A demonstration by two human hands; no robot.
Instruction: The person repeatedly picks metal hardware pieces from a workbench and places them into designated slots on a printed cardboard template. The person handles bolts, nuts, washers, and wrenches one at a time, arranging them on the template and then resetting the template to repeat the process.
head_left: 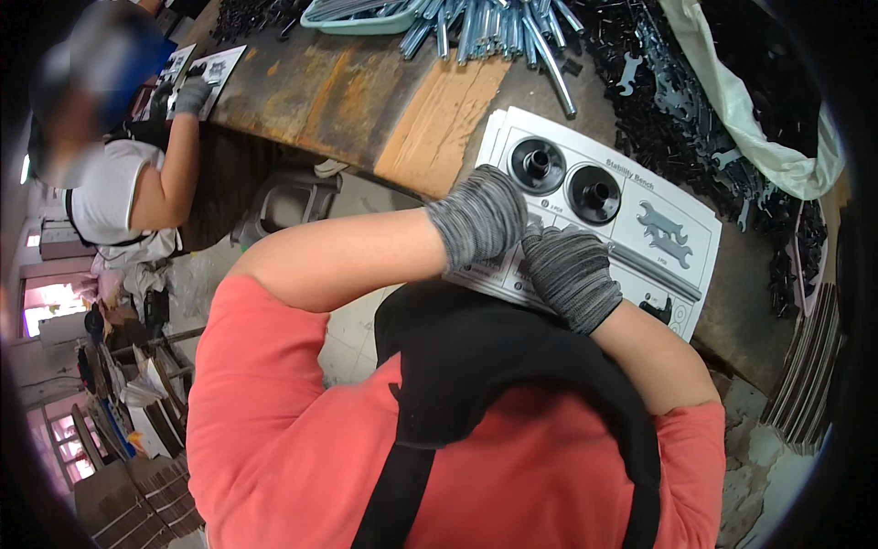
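Observation:
Both my hands wear grey striped knit gloves and meet over the near left part of a white printed card [631, 188] on the bench. My left hand [480, 220] is closed, its fingers curled down beside my right hand [574, 274], which is closed too. Whatever lies in their fingers is hidden. Just beyond them, two black round discs with raised hubs, the left disc [537, 166] and the right disc [594, 194], rest on the card. Two flat grey wrenches [663, 233] lie at its right. A metal tube [654, 271] lies right of my right hand, near a small black part [657, 308].
Steel tubes [485, 32] are heaped at the back, beside a pale green tray [357, 25]. Many small black bolts and loose wrenches [672, 82] cover the right side near a white sack [732, 110]. At the far left, a gloved co-worker [137, 174] works at another card [219, 73].

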